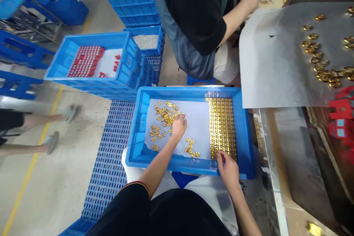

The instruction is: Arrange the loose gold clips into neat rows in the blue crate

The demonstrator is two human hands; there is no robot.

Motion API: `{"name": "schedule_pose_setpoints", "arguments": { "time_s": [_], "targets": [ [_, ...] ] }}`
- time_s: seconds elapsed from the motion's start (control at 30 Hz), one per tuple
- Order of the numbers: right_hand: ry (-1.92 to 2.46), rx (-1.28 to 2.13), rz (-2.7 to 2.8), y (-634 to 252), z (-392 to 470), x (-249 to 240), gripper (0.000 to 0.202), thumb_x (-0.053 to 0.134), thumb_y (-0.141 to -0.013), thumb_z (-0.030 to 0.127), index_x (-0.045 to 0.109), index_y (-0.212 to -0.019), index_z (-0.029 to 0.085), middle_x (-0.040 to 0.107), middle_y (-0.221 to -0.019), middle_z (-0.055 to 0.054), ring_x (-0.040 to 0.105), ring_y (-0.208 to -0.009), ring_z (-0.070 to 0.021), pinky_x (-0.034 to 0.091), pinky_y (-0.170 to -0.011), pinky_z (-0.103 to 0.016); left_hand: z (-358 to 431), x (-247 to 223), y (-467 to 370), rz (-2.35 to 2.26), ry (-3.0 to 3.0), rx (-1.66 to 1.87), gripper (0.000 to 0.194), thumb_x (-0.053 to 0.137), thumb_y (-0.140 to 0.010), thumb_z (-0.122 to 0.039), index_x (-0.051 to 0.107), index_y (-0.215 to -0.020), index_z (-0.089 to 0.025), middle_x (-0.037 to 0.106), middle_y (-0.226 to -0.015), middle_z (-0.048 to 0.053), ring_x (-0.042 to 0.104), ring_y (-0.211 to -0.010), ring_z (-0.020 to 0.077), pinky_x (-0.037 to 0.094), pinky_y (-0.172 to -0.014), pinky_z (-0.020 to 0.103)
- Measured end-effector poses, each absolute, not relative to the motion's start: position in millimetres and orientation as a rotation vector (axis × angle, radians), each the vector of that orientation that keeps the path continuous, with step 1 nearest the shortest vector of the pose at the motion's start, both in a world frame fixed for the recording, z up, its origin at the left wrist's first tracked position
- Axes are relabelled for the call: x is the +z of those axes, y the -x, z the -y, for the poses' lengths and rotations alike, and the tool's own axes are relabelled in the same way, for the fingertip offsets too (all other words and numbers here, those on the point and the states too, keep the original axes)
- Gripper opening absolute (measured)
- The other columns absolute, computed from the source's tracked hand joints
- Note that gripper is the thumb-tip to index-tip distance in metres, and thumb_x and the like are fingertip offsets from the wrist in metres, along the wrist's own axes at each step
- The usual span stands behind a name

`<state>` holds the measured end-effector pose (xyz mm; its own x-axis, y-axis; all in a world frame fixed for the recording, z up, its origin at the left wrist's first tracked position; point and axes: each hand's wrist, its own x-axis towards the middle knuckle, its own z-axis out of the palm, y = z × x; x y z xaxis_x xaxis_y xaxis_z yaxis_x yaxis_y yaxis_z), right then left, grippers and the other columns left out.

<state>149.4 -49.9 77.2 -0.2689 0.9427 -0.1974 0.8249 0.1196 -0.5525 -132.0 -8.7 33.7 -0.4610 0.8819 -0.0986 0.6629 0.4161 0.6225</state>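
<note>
A blue plastic crate (132, 132) rests across my lap, lined with a white sheet (197, 121). Loose, shiny small gold pieces (166, 116) are scattered on the sheet's left half. My left hand (179, 127) is at the right edge of this pile with its fingers curled together; what the fingertips hold is hidden. On the crate's right side, similar pieces form a tight block of rows (221, 125). At the block's near end, my right hand (229, 169) pinches a small gold piece with thumb and forefinger. A smaller loose cluster (190, 149) lies between the hands.
Beyond the crate sits another person (193, 14). To the right, a white sheet (271, 59) holds gold rings (318, 59), near red toy-like parts (341, 118). A stacked crate with red pieces (85, 61) stands at left. Someone's legs (35, 132) show at far left.
</note>
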Motion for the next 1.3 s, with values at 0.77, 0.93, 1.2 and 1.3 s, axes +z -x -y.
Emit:
{"name": "schedule_pose_setpoints", "arguments": {
  "time_s": [0.77, 0.93, 1.2, 1.3],
  "targets": [
    [1.291, 0.807, 3.059, 20, -91, 56, 0.035, 0.042, -0.088, 0.002, 0.072, -0.098, 0.017, 0.062, -0.115, -0.012, 0.058, -0.092, -0.0206, 0.045, -0.079, -0.029, 17, 35, 164, -2.163, -1.605, 0.552, 0.012, 0.056, -0.086, -0.011, 0.063, -0.085, -0.021, 0.063, -0.094, 0.006, 0.060, -0.097, 0.0232, 0.046, -0.094, 0.039],
    [1.269, 0.732, 3.078, 8, -81, 59, 0.037, 0.041, -0.087, -0.001, 0.072, -0.100, 0.014, 0.064, -0.116, -0.015, 0.058, -0.099, -0.0254, 0.045, -0.085, -0.034, -50, 28, 155, -2.165, -1.522, 0.478, 0.012, 0.054, -0.088, -0.010, 0.060, -0.092, -0.020, 0.062, -0.099, 0.008, 0.062, -0.093, 0.0226, 0.049, -0.084, 0.034],
    [1.380, 0.618, 2.956, -5, -41, 67, 0.034, 0.042, -0.092, 0.007, 0.066, -0.113, 0.015, 0.055, -0.136, -0.014, 0.055, -0.109, -0.0252, 0.047, -0.091, -0.038, -84, 10, 140, -2.005, -1.586, 0.465, 0.013, 0.062, -0.087, -0.015, 0.063, -0.099, -0.020, 0.059, -0.107, 0.007, 0.062, -0.098, 0.0211, 0.050, -0.086, 0.032],
    [1.463, 0.695, 2.917, -8, -25, 68, 0.027, 0.048, -0.091, 0.013, 0.066, -0.110, 0.017, 0.057, -0.132, -0.014, 0.057, -0.105, -0.0248, 0.049, -0.088, -0.037, -74, 5, 145, -2.022, -1.585, 0.542, 0.025, 0.064, -0.084, -0.014, 0.062, -0.109, -0.022, 0.059, -0.110, 0.006, 0.061, -0.101, 0.0223, 0.050, -0.089, 0.035]
  ]
}}
